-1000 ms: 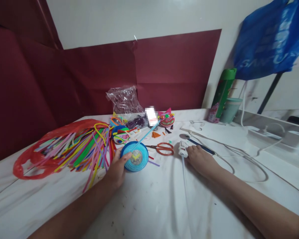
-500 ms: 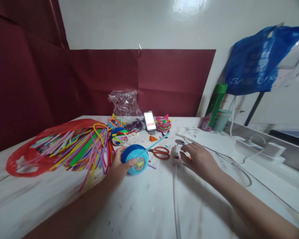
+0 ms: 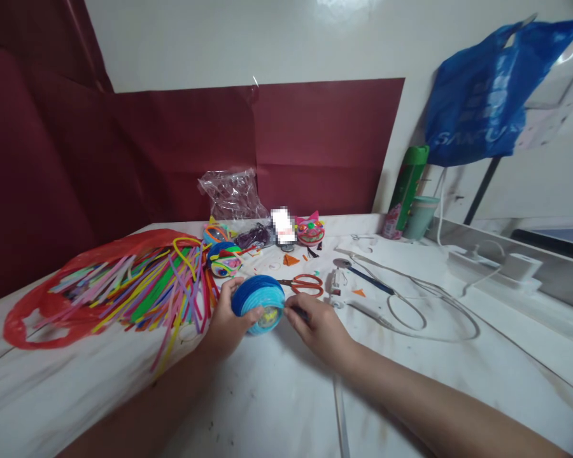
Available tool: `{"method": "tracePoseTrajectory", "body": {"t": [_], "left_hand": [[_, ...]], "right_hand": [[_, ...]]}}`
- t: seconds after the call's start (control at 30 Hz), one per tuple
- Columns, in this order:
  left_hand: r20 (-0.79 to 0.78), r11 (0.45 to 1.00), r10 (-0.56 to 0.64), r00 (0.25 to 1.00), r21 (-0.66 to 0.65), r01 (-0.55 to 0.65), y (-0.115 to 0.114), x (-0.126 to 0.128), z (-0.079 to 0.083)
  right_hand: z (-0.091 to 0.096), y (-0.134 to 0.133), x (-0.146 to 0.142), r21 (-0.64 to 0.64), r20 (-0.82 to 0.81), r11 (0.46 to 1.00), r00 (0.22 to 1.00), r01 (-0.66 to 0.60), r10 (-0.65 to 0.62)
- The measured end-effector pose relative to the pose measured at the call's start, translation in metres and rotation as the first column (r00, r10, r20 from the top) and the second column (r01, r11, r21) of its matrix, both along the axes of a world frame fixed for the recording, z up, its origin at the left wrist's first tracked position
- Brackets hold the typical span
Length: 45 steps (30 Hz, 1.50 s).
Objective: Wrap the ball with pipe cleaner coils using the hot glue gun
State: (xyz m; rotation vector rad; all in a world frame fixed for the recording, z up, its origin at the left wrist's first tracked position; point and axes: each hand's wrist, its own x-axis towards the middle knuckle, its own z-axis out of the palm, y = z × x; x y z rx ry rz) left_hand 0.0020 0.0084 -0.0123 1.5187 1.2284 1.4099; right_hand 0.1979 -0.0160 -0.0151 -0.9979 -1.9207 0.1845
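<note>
The left hand holds the blue ball; the right hand has a narrow grip beside it, contents unclear. A hard tug could loosen the coils.

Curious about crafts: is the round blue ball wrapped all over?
Only partly: the round, blue-wrapped ball has a pale, yellowish, uncovered patch beside the left thumb.

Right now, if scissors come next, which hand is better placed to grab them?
Right, probably: the right hand is close to the orange-handled scissors, while the left hand grips the blue-wrapped ball. Unclear whether the right also pinches something.
</note>
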Motion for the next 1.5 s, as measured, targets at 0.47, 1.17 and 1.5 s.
{"method": "tracePoseTrajectory", "body": {"t": [0.47, 1.17, 1.5], "left_hand": [[0.021, 0.999, 0.017, 1.0, -0.04, -0.016, -0.007, 0.011, 0.008], [-0.024, 0.988, -0.019, 1.0, -0.157, 0.015, -0.012, 0.017, 0.011], [0.039, 0.993, -0.056, 0.998, -0.099, 0.059, -0.012, 0.014, 0.01]], "right_hand": [[0.004, 0.0, -0.007, -0.307, -0.251, 0.951, 0.967, -0.04, -0.041], [0.002, -0.003, -0.005, -0.238, -0.16, 0.97, 0.983, 0.053, -0.093], [0.001, -0.003, -0.003, -0.251, -0.246, 0.968, 0.967, 0.005, -0.068]]}}
